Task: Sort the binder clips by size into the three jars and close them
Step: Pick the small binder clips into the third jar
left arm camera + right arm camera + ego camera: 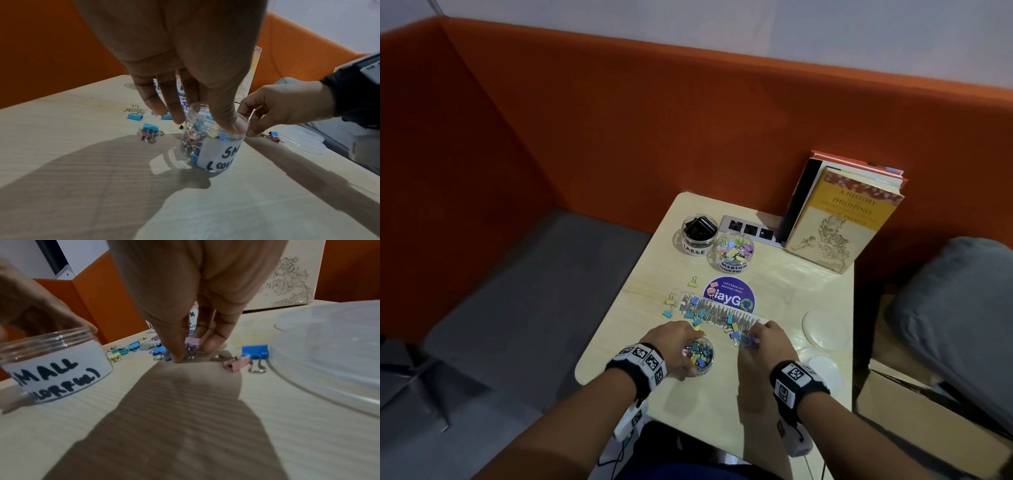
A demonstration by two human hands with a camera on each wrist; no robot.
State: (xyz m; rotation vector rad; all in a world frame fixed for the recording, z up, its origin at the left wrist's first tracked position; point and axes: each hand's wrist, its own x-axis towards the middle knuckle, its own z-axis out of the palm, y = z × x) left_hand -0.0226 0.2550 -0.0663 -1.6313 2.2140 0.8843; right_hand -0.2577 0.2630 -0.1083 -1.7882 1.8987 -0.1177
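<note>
I see the table (774, 281) first, pale wood, with an orange wall behind it and its near and left edges not far from my hands. At the back stand a book (840, 219), the jar marked LARGE (695, 233) with black clips, and the jar marked MEDIUM (731, 251) with coloured ones; both are still open. Three clear lids (825, 329) lie at the right side, near the right edge.

The small jar (213, 142) stands upright and open near the front edge. My left hand (674, 346) holds it from above, thumb on the near rim and fingers curled round the far side. My right hand (185, 331) is just to the right of this jar and pinches a pink clip (192, 344) against the table, thumb and fingertips pressed together on it. The clip is still down on the wood, with its wire handles toward me, I believe.

So the jar mouth lies to the left of the pinch and a little higher. I judge the next move is short: lift, go left over the rim, release. The left thumb takes part of the opening, so I should aim at the far half.

More small clips (700, 313) lie scattered behind both hands, and a blue clip (255, 351) and another pink one (236, 364) lie close on the right, beside the lids.
</note>
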